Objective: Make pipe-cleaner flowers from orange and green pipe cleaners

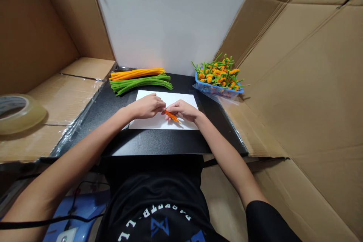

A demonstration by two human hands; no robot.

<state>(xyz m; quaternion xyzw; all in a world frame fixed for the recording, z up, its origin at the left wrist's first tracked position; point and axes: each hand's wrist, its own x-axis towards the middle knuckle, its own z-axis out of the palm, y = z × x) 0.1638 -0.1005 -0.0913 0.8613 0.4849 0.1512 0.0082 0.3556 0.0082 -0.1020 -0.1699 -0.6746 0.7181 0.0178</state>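
Observation:
Over a white sheet of paper (147,123), both my hands meet on an orange pipe cleaner (172,116). It appears wound in a coil around a thin pale stick, whose tip shows at the lower right end. My left hand (150,106) is closed, its fingertips pinching at the coil's upper left end. Fingers of my right hand (183,110) are closed around the coil from the other side. Behind the paper lie a bundle of straight orange pipe cleaners (136,73) and a bundle of green pipe cleaners (141,83).
At the back right, a blue basket (218,89) holds many orange and green pipe-cleaner flowers (218,73). A roll of clear tape (34,115) rests on cardboard at the left. Cardboard walls (306,64) flank the black tabletop (170,143).

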